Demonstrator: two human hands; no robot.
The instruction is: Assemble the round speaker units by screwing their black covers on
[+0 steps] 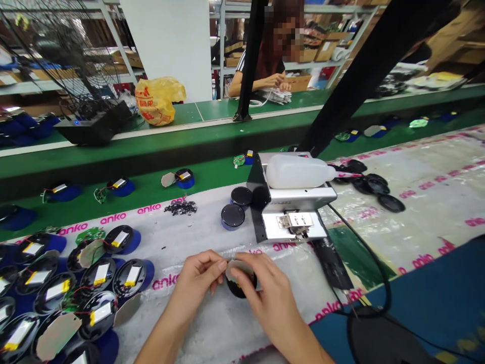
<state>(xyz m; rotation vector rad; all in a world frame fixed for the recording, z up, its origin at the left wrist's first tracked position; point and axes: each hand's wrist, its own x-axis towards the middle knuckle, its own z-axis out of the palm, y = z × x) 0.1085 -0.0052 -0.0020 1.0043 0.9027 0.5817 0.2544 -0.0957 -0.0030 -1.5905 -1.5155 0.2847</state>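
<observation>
Right hand (273,290) around pale disc (243,266), seemingly

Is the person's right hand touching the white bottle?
No, the right hand is at a round case, while the bottle lies apart on the machine.

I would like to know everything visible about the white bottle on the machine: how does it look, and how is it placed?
The bottle looks like whitish, translucent plastic: a smooth, rounded body narrowing to a slim, reddish tip. It lies on its side atop the silver-and-black machine, base toward image left, tip pointing right toward the black round parts. Neither the left hand nor the right hand touches it. Whether it contains anything is unclear.
</observation>
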